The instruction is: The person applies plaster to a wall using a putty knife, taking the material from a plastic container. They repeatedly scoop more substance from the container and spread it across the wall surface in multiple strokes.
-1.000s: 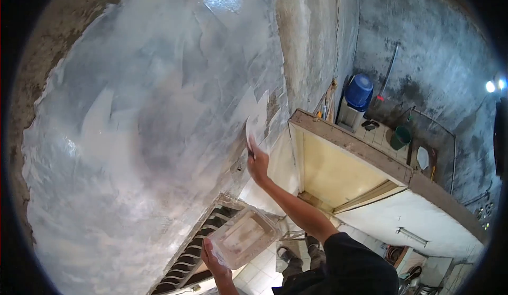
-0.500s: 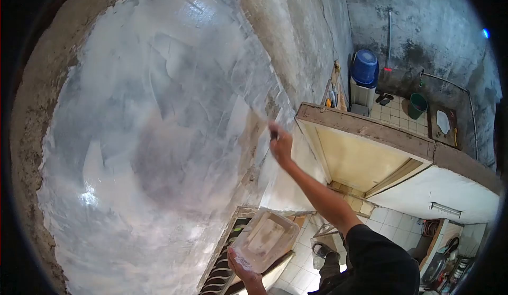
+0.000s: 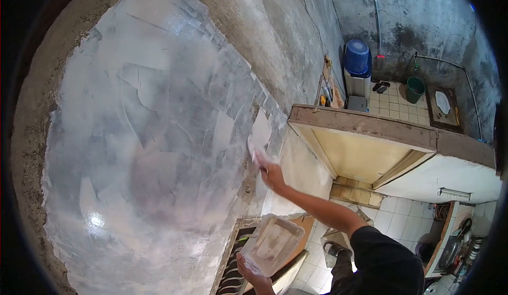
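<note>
My right hand grips a putty knife, its pale blade blurred against the wall. A fresh white patch of putty lies just above the blade, at the edge of a brownish bare strip. Lower down, my left hand supports a shallow rectangular plastic tub from its near side. White putty smears the tub's corner beside my fingers, and the tub tilts so that its inside shows. Grey and white coats with overlapping strokes cover most of the wall.
Right of the wall juts a ledge above a pale yellow panel. Beyond it stand a blue bucket and a green bucket. Below are a stair opening with dark curved bars, a tiled floor and my sandalled foot.
My right hand has moved down along the wall with the putty knife, and a white patch now covers part of the brownish strip. The view has shifted slightly; my left hand still holds the tub.
</note>
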The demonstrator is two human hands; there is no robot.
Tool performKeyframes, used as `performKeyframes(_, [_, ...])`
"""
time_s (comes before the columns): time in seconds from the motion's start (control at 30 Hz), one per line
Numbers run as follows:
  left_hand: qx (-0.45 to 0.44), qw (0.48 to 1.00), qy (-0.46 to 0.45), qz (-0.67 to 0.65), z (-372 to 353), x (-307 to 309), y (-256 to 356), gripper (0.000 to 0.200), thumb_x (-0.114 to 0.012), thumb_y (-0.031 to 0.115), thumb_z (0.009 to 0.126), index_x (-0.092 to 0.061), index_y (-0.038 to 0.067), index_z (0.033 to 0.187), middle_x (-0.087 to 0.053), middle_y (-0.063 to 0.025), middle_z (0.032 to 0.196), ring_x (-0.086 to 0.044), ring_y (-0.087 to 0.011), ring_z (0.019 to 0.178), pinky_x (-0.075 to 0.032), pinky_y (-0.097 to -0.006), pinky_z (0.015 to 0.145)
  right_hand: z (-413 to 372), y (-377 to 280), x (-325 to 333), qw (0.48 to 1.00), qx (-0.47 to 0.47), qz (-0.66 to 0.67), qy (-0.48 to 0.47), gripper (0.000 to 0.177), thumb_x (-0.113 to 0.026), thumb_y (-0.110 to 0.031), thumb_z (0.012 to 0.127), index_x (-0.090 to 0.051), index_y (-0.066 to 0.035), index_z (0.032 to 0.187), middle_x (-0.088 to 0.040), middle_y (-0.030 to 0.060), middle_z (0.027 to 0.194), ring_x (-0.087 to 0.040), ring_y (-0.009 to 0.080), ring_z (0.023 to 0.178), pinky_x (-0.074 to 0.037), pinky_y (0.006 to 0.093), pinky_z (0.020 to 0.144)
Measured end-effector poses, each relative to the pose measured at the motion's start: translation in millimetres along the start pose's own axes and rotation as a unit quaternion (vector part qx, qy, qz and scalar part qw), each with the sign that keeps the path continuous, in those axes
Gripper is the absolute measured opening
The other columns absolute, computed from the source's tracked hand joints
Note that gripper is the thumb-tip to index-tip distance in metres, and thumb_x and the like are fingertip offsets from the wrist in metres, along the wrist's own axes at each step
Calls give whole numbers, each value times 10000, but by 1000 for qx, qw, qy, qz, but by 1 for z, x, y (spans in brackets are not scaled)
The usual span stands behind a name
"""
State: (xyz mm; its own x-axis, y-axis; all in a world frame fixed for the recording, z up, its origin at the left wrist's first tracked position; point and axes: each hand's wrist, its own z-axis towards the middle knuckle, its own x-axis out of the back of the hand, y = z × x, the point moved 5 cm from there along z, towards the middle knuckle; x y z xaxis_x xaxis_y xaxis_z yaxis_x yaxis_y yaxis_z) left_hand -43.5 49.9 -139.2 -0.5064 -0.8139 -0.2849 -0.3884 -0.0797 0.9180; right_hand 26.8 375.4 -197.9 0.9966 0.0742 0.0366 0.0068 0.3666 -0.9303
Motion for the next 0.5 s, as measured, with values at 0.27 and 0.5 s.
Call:
performKeyframes(0.27, [-49, 997, 29, 44, 9, -1, 3, 484, -485, 361, 930, -397, 56, 1296, -452, -104, 1253, -497, -258, 1128, -470, -412, 902, 60, 63, 77, 956, -21, 134, 260, 527, -372, 144, 679, -613, -19, 1118, -676, 118, 967, -628, 163, 882, -472, 267, 786])
performKeyframes(0.5, [-73, 994, 17, 74, -2, -17, 19, 498, -431, 430, 925, -443, 52, 1249, -521, -92, 1175, -493, -230, 1113, -395, -379, 951, 57, 59, 32, 979, 32, 50, 195, 518, -424, 123, 713, -616, -89, 1144, -675, 128, 995, -663, 208, 876, -493, 295, 769])
